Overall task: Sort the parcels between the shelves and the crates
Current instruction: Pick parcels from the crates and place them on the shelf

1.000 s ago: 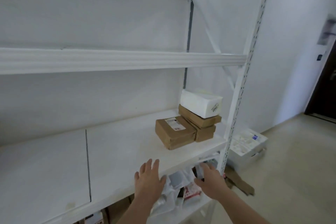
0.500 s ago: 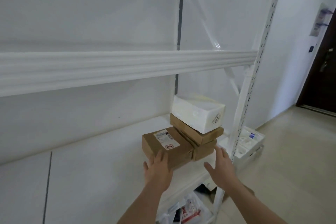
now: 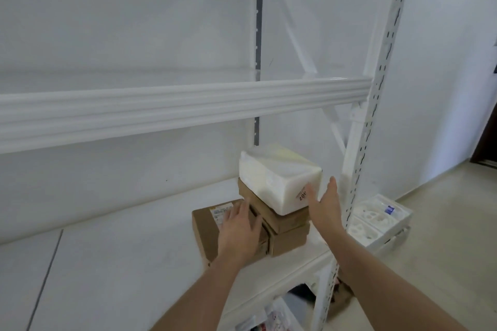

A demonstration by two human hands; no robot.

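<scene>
A white parcel (image 3: 277, 177) tops a stack of two brown boxes (image 3: 287, 234) at the right end of the white shelf (image 3: 121, 263). A flat brown box with a label (image 3: 207, 226) lies just left of the stack. My left hand (image 3: 239, 231) hovers over that flat box with straight fingers reaching toward the stack's left side. My right hand (image 3: 322, 204) is open, palm facing the white parcel's right end, close to it or just touching. Neither hand holds anything.
A white shelf beam (image 3: 174, 107) crosses above the parcels. The perforated upright post (image 3: 363, 142) stands right of the stack. A white moulded tray (image 3: 376, 220) lies on the floor beyond it. Bagged parcels (image 3: 274, 317) sit on the lower shelf.
Both hands rose from the shelf's front edge and reached forward to the stack, the left over the flat box, the right beside the white parcel. The view moved closer.
</scene>
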